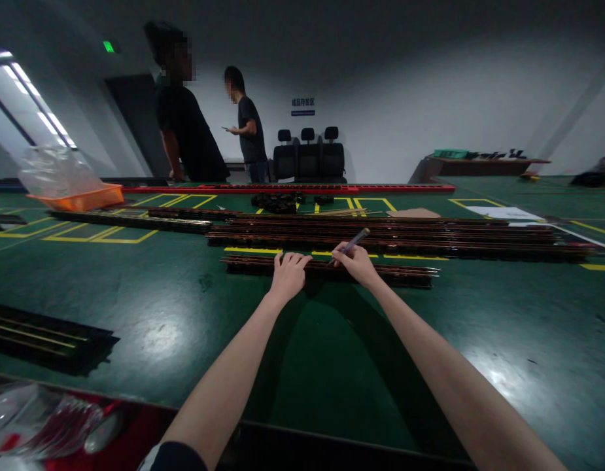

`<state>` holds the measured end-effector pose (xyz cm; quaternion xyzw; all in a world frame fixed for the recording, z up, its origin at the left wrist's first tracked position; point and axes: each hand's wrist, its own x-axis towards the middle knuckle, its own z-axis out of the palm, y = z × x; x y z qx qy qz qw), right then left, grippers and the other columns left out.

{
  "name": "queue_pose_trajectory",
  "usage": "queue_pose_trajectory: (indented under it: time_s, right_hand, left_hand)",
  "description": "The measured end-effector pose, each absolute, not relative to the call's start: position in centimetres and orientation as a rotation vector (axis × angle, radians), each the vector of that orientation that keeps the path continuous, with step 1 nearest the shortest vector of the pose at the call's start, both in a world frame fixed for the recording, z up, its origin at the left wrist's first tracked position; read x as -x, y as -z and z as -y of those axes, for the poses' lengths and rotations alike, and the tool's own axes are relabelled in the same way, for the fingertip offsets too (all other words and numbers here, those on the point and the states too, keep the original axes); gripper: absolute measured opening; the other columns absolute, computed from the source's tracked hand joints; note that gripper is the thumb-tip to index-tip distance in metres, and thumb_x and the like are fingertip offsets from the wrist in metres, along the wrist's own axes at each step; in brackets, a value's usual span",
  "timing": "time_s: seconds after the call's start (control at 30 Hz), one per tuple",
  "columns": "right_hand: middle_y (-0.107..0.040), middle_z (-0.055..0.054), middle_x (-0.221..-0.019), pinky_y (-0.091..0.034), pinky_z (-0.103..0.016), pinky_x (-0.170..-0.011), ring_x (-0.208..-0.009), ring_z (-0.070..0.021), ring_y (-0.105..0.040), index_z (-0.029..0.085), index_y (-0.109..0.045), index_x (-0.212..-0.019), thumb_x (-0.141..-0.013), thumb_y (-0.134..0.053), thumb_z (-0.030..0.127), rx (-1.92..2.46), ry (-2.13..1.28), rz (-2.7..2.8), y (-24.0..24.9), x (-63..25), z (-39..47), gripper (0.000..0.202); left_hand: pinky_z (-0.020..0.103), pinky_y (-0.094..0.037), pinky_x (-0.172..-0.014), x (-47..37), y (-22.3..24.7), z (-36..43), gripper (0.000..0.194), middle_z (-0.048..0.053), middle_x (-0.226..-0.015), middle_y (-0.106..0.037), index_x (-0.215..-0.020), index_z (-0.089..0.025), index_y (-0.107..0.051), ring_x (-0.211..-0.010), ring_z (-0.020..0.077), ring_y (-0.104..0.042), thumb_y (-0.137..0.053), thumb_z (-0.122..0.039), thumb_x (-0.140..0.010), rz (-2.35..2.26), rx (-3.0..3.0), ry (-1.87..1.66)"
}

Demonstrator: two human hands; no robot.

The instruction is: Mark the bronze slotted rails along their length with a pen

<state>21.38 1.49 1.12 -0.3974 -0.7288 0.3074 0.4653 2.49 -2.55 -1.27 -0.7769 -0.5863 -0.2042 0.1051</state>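
A long black rail with copper-coloured strips (405, 275) lies crosswise on the green table in front of me. My left hand (288, 278) holds it near the middle, with bent fingers over its top. In my right hand (356, 263) is a pen (356, 241), pinched in the fingers and tilted. Its lower end points down at the rail just right of my left hand; whether the tip touches is hard to see. Right behind lies a row of similar longer rails (459, 235), side by side.
An orange basket (76, 198) with clear plastic bags stands at the far left. Another dark rail (47, 337) lies at the near left. A long red rail (380, 189) runs along the back. Two people (187, 131) stand beyond the table. White paper (503, 213) lies at the right.
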Motion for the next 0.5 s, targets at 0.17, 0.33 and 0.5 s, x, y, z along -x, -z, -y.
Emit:
queue_pose_trajectory:
  time_s: [0.17, 0.33, 0.5]
  right_hand:
    - [-0.060, 0.000, -0.055, -0.047, -0.032, -0.069, -0.060, -0.0182, -0.061, 0.020, -0.057, -0.067, -0.076, -0.054, 0.034, 0.990, -0.737, 1.797, -1.26, -21.35, -1.36, 0.017]
    - [-0.059, 0.000, -0.054, -0.046, -0.031, -0.068, -0.059, -0.0176, -0.060, 0.020, -0.056, -0.066, -0.076, -0.053, 0.035, 1.010, -0.751, 1.773, -1.44, -21.27, -1.26, 0.018]
    - [-0.057, 0.001, -0.053, -0.045, -0.030, -0.065, -0.057, -0.0165, -0.057, 0.021, -0.054, -0.065, -0.075, -0.052, 0.037, 1.008, -0.770, 1.752, -1.40, -21.39, -1.26, 0.019]
  left_hand:
    - [0.053, -0.029, -0.106, -2.51, 1.09, 2.54, 0.049, 0.007, -0.124, -0.062, -0.124, -0.024, -0.057, -0.119, 0.0255, -0.050, -0.037, -0.008, -0.083, 1.758, 2.304, 0.587]
    - [0.053, -0.030, -0.107, -2.56, 1.01, 2.58, 0.049, 0.007, -0.123, -0.063, -0.123, -0.025, -0.058, -0.119, 0.0255, -0.051, -0.037, -0.007, -0.083, 1.759, 2.299, 0.587]
    - [0.053, -0.031, -0.106, -2.52, 1.09, 2.53, 0.050, 0.007, -0.122, -0.063, -0.124, -0.026, -0.058, -0.117, 0.0256, -0.051, -0.038, -0.007, -0.082, 1.752, 2.294, 0.593]
